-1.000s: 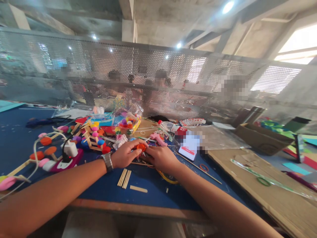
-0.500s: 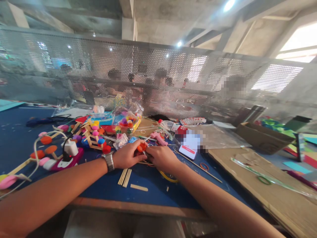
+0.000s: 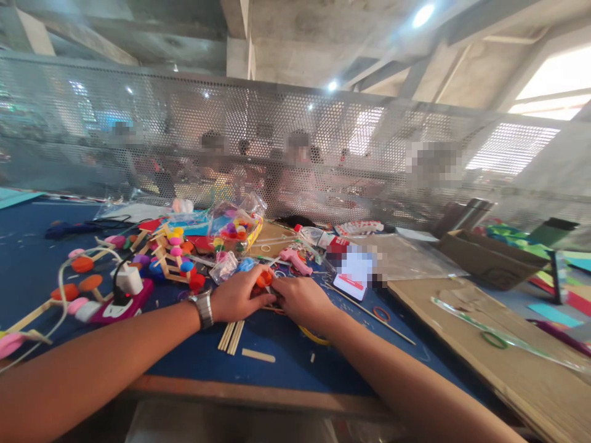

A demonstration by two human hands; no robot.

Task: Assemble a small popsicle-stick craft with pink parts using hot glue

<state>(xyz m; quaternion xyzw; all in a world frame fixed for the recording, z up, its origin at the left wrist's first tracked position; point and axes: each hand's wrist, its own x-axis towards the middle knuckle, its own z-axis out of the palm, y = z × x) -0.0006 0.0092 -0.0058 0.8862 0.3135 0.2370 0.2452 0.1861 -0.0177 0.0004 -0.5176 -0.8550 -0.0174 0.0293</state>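
Head view: both hands [image 3: 236, 296] together at a small orange piece [image 3: 265, 279]

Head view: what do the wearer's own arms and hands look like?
Left hand: ungloved, with a silver-coloured metal-link wristband. Right hand: ungloved, nothing visible on that wrist. No sleeves show on the left forearm or right forearm.

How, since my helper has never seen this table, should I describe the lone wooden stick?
On the blue table, look between its brown near edge and the left hand. A row of wooden sticks lies there; the wanted stick lies apart, to its right, turned crosswise.
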